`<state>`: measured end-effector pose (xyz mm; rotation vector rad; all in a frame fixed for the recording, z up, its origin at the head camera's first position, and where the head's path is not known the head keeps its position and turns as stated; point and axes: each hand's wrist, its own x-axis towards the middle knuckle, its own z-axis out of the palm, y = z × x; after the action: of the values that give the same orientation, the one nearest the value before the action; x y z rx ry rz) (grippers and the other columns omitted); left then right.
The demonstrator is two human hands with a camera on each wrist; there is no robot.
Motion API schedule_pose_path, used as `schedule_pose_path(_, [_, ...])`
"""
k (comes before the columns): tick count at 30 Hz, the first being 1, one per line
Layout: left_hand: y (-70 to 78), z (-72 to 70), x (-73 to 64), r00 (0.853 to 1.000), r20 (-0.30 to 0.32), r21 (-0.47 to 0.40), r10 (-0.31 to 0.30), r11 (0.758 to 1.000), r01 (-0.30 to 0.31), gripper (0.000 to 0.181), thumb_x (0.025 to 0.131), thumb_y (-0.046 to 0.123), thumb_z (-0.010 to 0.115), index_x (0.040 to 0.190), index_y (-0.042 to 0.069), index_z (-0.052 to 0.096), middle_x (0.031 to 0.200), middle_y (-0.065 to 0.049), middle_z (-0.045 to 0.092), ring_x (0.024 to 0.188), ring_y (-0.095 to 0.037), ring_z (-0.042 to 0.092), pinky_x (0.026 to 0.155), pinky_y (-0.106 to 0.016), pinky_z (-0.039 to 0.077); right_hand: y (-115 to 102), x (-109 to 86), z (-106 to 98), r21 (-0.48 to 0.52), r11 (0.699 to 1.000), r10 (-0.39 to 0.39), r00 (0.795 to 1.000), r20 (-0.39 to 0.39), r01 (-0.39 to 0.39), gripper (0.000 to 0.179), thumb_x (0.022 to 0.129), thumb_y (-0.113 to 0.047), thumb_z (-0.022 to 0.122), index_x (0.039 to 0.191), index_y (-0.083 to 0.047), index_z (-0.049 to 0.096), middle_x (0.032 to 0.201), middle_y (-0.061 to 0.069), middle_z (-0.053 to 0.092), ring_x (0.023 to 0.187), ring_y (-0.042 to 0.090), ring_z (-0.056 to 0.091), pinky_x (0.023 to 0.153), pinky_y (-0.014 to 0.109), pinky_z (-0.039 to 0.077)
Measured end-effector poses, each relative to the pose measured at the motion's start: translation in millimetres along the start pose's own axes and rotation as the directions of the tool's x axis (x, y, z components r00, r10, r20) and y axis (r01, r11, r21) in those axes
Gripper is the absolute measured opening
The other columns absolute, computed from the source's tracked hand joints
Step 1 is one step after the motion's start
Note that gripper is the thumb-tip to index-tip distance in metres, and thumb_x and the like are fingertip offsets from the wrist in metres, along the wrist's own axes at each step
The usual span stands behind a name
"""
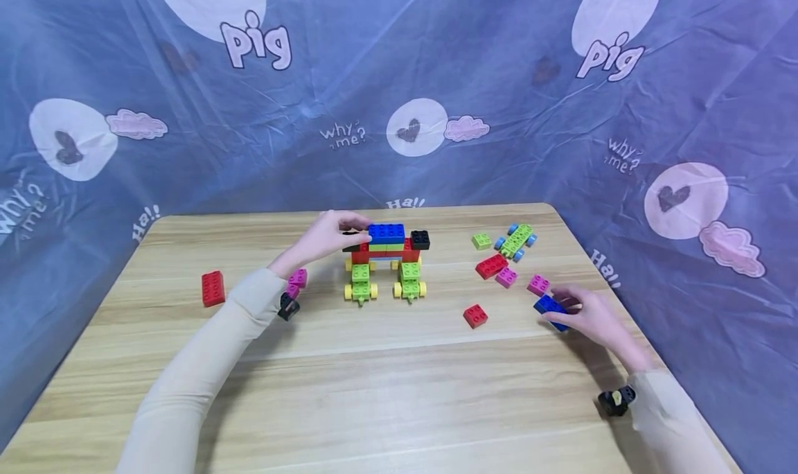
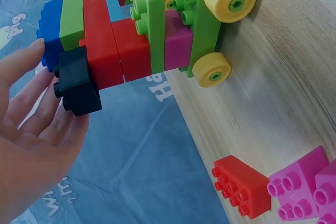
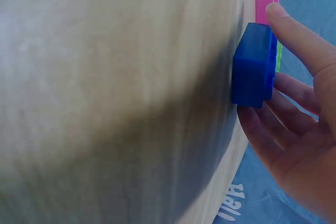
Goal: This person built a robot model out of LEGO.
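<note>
A blue printed curtain fills the upper part of the head view, and a wooden table spreads below it. A pale sleeve reaches up from the lower left; another enters at lower right. The brick toy stands upright near the centre on yellow wheels, topped by a blue block. The left hand holds its left end — half open, thumb at the blue block, other fingers curved behind the black piece. At the right of the frame the right hand, partly closed, pinches a blue brick between thumb and fingers. A lime wheeled base sits at upper right of the table, near a long red brick; a second red brick lies at left. Smallest are a short red brick, a lime brick and two pink bricks — one just beside the long red brick, one just above the blue brick.
</note>
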<state>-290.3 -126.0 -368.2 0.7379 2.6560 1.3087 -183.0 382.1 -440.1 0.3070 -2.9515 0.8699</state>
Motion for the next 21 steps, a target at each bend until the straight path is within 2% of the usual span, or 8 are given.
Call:
schedule_pose_path(9, [-1.7,0.0,0.5,1.0,0.0,0.004,0.002,1.0,-0.002,0.038,0.091,0.023,0.072,0.124,0.005,0.068,0.122,-0.014,0.071,0.115,-0.028,0.066,0.108,-0.045,0.05,1,-2.6,1,-0.101,0.995,-0.02,1.0,-0.019,0.018,0.043,0.076,-0.025,0.086,0.106,0.001,0.07,0.093,0.016,0.075,0.078,0.019,0.07,0.067,0.02,0.056])
schedule_pose_path(16, [-1.6,0.1,0.4,1.0,0.003,0.0,0.003,1.0,-0.003,0.038,0.091,0.023,0.072,0.124,0.005,0.068,0.121,-0.014,0.071,0.114,-0.028,0.067,0.107,-0.045,0.05,-4,2.4,-6,-0.077,0.994,-0.08,0.996,-0.048,0.076,0.037,0.079,-0.016,0.083,0.107,0.004,0.071,0.094,0.017,0.074,0.078,-0.006,0.059,0.067,0.017,0.056])
schedule_pose_path(21, [-0.8,-0.1,0.4,1.0,0.0,0.003,0.009,1.0,-0.009,0.038,0.091,0.023,0.072,0.124,0.004,0.068,0.121,-0.015,0.071,0.114,-0.029,0.067,0.108,-0.045,0.049,-17,13.9,-15,-0.093,0.989,-0.122,0.988,-0.092,0.114,0.033,0.078,-0.015,0.084,0.104,0.002,0.072,0.092,0.015,0.075,0.078,-0.008,0.059,0.065,0.015,0.057])
